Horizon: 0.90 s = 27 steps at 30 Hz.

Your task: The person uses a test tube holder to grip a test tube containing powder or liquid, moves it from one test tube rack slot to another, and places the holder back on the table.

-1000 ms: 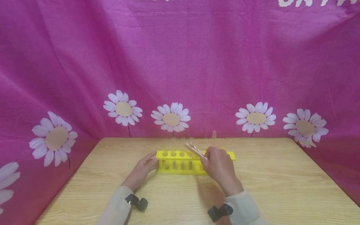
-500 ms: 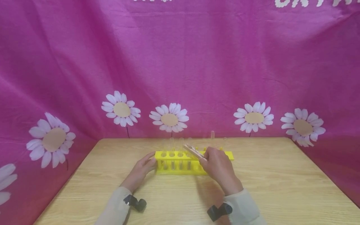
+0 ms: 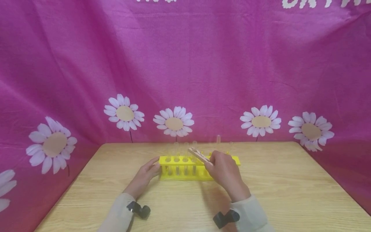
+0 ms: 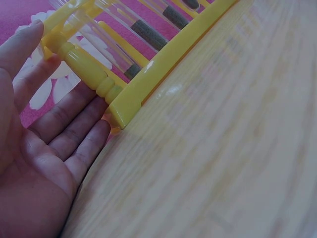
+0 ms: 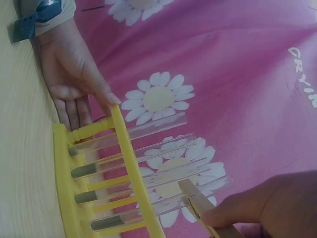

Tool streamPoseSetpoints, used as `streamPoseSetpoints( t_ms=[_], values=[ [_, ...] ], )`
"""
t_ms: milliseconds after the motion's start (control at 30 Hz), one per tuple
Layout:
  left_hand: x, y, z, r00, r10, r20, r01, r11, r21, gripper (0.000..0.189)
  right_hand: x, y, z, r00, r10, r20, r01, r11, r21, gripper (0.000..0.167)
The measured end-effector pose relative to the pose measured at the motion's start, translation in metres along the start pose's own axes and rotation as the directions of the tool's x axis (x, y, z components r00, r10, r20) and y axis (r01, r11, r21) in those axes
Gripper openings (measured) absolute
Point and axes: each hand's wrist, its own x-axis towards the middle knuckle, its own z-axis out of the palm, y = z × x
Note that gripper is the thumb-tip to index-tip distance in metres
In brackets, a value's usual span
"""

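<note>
A yellow test tube rack (image 3: 203, 177) stands on the table with several clear test tubes upright in its left part. Dark grey material (image 5: 106, 222) fills the bottoms of these tubes. At the rack's left end, my left hand (image 4: 54, 144) touches the top plate and end post, its fingers nearly straight and the palm visible. My right hand (image 3: 227, 172) grips a wooden test tube holder (image 3: 198, 155), partly hiding the rack's right half. The holder's tip lies near the upper part of the rightmost filled tube (image 5: 171, 203); whether it clasps the glass I cannot tell.
More glass tubes (image 3: 218, 139) show upside down behind the rack's right part, on its yellow pegs. The wooden table (image 3: 290, 187) ends at a magenta cloth (image 3: 185, 64) printed with white flowers. Both wrists wear black camera mounts (image 3: 226, 219).
Both hands and the rack keep their places relative to each other. The head view has shifted slightly, so everything sits a little further left.
</note>
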Motion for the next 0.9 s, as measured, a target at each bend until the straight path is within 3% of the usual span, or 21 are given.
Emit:
streamPoseSetpoints(
  t_ms=[233,467,900],
  values=[
    [0.002,-0.002,0.0,1.0,-0.013,-0.005,0.013,0.999,0.035,0.066,-0.001,-0.003,-0.005,1.0,0.025,0.005,-0.025,0.999,0.023,0.013],
    [0.003,-0.004,-0.001,1.0,-0.004,0.004,0.004,1.0,0.02,0.065,-0.003,-0.004,-0.011,0.999,-0.005,-0.043,0.006,1.0,0.03,0.015],
    [0.001,-0.002,-0.001,1.0,-0.003,0.005,0.003,1.0,0.016,0.065,-0.008,-0.007,-0.024,0.999,0.007,-0.04,-0.004,0.996,0.085,0.014]
  ],
)
